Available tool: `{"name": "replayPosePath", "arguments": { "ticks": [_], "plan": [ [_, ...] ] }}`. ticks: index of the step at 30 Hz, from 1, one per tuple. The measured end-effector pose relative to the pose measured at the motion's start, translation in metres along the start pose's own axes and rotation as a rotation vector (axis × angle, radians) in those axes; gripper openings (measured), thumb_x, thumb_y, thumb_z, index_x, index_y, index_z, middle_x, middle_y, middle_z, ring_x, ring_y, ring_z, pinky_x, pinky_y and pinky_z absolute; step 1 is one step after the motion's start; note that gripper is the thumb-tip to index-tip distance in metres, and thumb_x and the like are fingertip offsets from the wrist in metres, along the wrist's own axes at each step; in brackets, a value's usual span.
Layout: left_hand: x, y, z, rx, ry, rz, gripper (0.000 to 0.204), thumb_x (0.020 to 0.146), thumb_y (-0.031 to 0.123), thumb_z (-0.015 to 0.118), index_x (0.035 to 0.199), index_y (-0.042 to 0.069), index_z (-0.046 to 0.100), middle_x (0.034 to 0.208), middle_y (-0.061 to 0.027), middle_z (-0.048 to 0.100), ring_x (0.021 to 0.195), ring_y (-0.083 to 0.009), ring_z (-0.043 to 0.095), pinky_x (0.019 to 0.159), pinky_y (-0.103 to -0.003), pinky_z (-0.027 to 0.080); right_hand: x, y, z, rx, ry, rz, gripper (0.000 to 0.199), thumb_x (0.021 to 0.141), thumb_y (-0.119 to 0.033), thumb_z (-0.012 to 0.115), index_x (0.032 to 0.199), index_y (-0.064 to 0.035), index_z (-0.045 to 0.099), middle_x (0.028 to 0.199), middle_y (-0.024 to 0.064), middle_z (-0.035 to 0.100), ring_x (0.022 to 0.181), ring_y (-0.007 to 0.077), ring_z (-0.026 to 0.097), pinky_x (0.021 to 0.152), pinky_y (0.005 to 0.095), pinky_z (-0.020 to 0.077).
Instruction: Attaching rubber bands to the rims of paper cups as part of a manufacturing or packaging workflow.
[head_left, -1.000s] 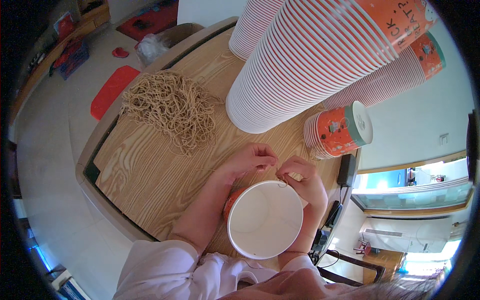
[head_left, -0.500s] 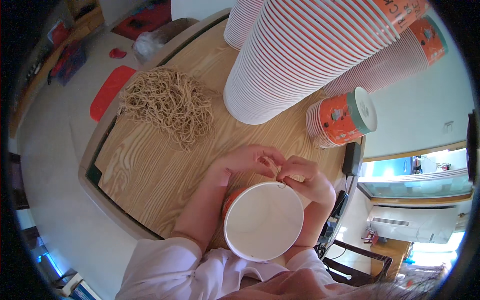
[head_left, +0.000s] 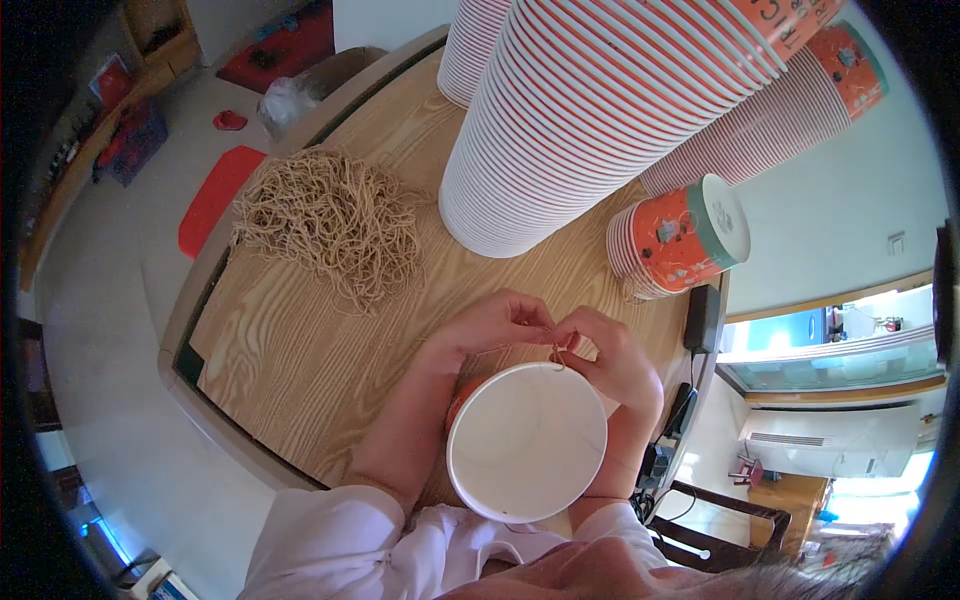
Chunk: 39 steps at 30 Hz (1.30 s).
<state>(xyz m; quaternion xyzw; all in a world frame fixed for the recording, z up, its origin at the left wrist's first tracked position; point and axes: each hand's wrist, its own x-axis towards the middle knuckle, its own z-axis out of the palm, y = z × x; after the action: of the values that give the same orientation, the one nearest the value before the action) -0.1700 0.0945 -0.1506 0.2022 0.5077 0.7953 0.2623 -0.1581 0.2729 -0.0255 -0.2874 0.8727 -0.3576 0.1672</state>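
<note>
A white-lined paper bucket (head_left: 527, 445) with an orange outside stands at the table's near edge, its mouth toward me. A thin tan cord (head_left: 558, 353) runs through its far rim. My left hand (head_left: 505, 322) and my right hand (head_left: 607, 352) meet just beyond that rim, both closed in a pinch on the cord. A loose length of it trails left beneath my left hand. The fingertips nearly touch, so the exact shape of the knot or loop between them is hidden.
A heap of tan cords (head_left: 330, 225) lies on the wooden table (head_left: 290, 370) at the left. Tall nested bucket stacks (head_left: 560, 130) rise at the back. A short bucket stack (head_left: 672, 243) stands at the right, near a black power adapter (head_left: 703, 318).
My hands have drawn closer together, and my left fingers have curled in over the cord. The cord at the rim looks tighter. The bucket has stayed in place.
</note>
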Motion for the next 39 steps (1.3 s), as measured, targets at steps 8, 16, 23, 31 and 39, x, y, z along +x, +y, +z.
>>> {"name": "replayPosePath", "arguments": {
  "ticks": [8, 16, 23, 31, 39],
  "plan": [
    [0.0, 0.003, 0.002, -0.075, 0.031, 0.032, 0.013, 0.082, 0.005, 0.067, 0.094, 0.0, 0.066, 0.089, -0.005, 0.067, 0.085, -0.0101, 0.062, 0.078, -0.024, 0.049, 0.0, 0.004, -0.002, 0.036, -0.008, -0.073, 0.014, 0.072, 0.006, 0.069, 0.083, -0.0018, 0.065, 0.082, 0.0079, 0.061, 0.077, 0.0206, 0.062, 0.068, 0.0292, 0.0492],
    [-0.005, 0.009, -0.003, -0.09, -0.047, 0.075, 0.017, 0.081, 0.003, 0.068, 0.098, 0.0, 0.065, 0.091, -0.0047, 0.067, 0.089, -0.0107, 0.062, 0.082, -0.026, 0.05, -0.002, 0.0, -0.009, 0.109, -0.088, -0.205, 0.012, 0.075, -0.002, 0.068, 0.086, -0.0062, 0.067, 0.082, 0.0076, 0.063, 0.08, 0.0246, 0.061, 0.069, 0.0336, 0.05],
    [-0.007, 0.009, -0.003, -0.156, -0.07, 0.021, 0.019, 0.081, 0.005, 0.068, 0.099, 0.001, 0.066, 0.09, -0.0042, 0.067, 0.086, -0.01, 0.062, 0.078, -0.023, 0.049, -0.002, -0.002, -0.008, 0.095, -0.024, -0.118, 0.019, 0.074, 0.005, 0.07, 0.091, -0.003, 0.067, 0.084, 0.0082, 0.061, 0.078, 0.0202, 0.063, 0.068, 0.0291, 0.0492],
    [-0.007, 0.014, 0.001, -0.153, 0.053, -0.031, 0.014, 0.082, 0.008, 0.069, 0.094, 0.001, 0.068, 0.082, -0.0024, 0.066, 0.075, -0.0076, 0.059, 0.067, -0.022, 0.048, 0.001, 0.006, -0.003, 0.034, 0.013, -0.129, 0.02, 0.075, 0.0, 0.071, 0.093, -0.0053, 0.065, 0.083, 0.0087, 0.06, 0.074, 0.021, 0.062, 0.064, 0.0307, 0.0513],
    [-0.007, 0.009, -0.001, -0.062, 0.094, 0.005, 0.013, 0.08, 0.006, 0.07, 0.092, 0.002, 0.069, 0.083, -0.001, 0.066, 0.075, -0.0049, 0.058, 0.065, -0.019, 0.046, 0.003, 0.006, -0.004, 0.023, -0.019, -0.167, 0.015, 0.073, 0.001, 0.07, 0.086, -0.0048, 0.065, 0.082, 0.0093, 0.06, 0.074, 0.0233, 0.062, 0.064, 0.0316, 0.051]
  ]
}}
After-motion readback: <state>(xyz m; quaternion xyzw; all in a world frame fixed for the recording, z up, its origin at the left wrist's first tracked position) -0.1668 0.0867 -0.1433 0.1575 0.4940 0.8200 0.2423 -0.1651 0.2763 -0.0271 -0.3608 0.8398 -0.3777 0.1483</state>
